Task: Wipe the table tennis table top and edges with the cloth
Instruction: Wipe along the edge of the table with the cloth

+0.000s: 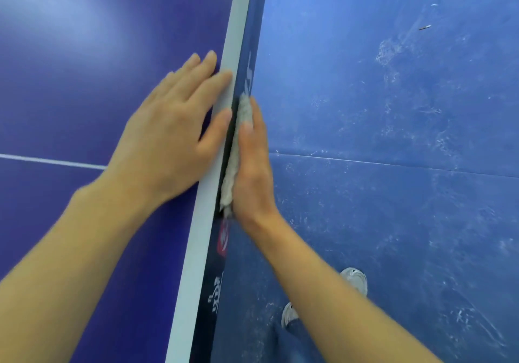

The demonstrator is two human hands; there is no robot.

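The dark blue table tennis table top point(84, 81) fills the left half, bordered by a white edge line point(224, 81). Its dark side edge point(247, 53) carries printed logos and drops away to the right. My left hand point(174, 132) lies flat on the top, fingers straight, thumb and fingertips reaching the white line. My right hand point(252, 166) presses a pale grey cloth point(238, 143) flat against the side edge with straight fingers. The cloth is bunched into a long narrow strip between palm and edge.
A scuffed blue floor point(393, 166) with a seam line lies to the right. My feet in light shoes point(354, 278) stand close to the table. A thin white centre line point(50, 160) crosses the top at left. A small bit of debris point(424, 27) lies on the floor.
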